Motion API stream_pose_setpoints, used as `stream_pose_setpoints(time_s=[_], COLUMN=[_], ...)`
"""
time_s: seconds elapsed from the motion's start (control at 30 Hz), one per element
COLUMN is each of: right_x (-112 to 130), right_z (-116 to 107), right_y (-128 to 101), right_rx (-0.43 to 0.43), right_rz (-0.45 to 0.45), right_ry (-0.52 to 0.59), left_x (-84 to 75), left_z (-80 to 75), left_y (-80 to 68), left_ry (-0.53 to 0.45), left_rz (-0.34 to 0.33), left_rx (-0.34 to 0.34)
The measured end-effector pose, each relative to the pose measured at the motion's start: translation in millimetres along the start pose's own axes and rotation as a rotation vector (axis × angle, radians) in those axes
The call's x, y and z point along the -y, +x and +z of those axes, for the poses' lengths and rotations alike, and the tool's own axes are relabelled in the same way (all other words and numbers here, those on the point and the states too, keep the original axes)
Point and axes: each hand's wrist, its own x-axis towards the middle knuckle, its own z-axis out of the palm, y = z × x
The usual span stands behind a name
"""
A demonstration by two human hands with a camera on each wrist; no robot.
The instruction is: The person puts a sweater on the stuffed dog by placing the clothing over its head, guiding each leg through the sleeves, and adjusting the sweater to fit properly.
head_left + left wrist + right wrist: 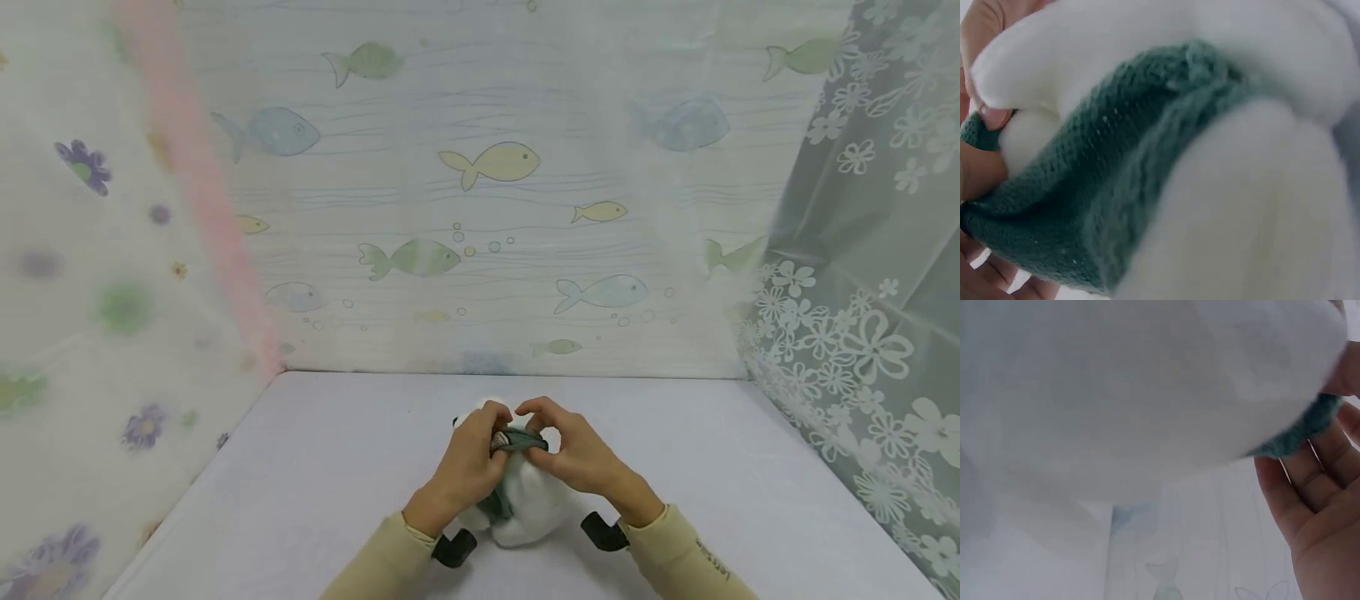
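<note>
A white plush toy point(532, 504) sits on the table close to the person, with a green knitted scarf point(519, 439) around its neck. My left hand point(467, 458) grips the scarf on the left side of the neck. On the other side, my right hand point(581, 450) pinches the scarf's right part between thumb and fingers. The left wrist view shows the knitted scarf point(1141, 131) hanging in a fold across the white plush toy point(1241, 200). Only a short strip of scarf point(1304, 431) shows in the right wrist view, beside the fingers. The toy's face is mostly hidden.
A white table point(315, 483) lies beneath the toy. Behind it hangs a curtain point(480, 317) printed with fish; a floral sheet point(90, 333) hangs at left, a grey flowered one point(862, 275) at right. Black wrist mounts point(454, 549) sit below the wrists.
</note>
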Motion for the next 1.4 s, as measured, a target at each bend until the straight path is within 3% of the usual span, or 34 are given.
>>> stream_pose_setpoints(time_s=[0.1, 0.3, 0.43, 0.6, 0.73, 0.9, 1.03, 1.1, 1.17, 1.23, 1.4], right_x=[-11.0, -34.9, -38.3, -37.7, -37.5, -42.1, -46.8, -47.0, -45.9, -44.7, -36.6], right_z=[2.2, 2.2, 2.0, -1.7, -7.7, -7.9, -4.2, -4.3, -6.4, -9.1, -16.1], right_y=[-1.6, -4.6, -3.8, -3.8, -5.0, -6.7, -6.5, -6.2, -6.2, -6.1, -3.6], right_rx=[-0.023, -0.034, -0.052, 0.039, 0.116, 0.134, 0.096, 0.073, 0.061, 0.074, 0.107], right_rz=[0.006, 0.102, 0.129, 0.143, 0.186, 0.102, -0.017, -0.033, -0.008, 0.073, 0.321], right_ry=[-0.038, 0.019, 0.011, 0.011, 0.027, -0.02, -0.12, -0.143, -0.133, -0.078, 0.184], left_x=[2.5, 2.2, -0.4, -3.4, -7.6, -10.8, -11.8, -12.2, -11.9, -11.8, -9.3], left_z=[-3.5, -9.9, -9.1, -5.4, -4.0, -1.0, -0.4, -1.3, -2.2, -3.5, -5.0], left_y=[-0.4, 0.3, 0.8, 0.7, 0.9, -0.1, 0.8, 1.5, 1.5, 0.9, -0.7], left_ry=[-0.008, -0.119, -0.096, -0.001, -0.016, -0.069, -0.07, -0.067, -0.06, -0.032, 0.054], left_rz=[0.002, -0.048, -0.082, -0.079, -0.075, -0.067, -0.056, -0.058, -0.064, -0.072, -0.086], left_rx=[0.015, 0.098, 0.098, 0.092, 0.083, 0.085, 0.079, 0.082, 0.099, 0.125, 0.176])
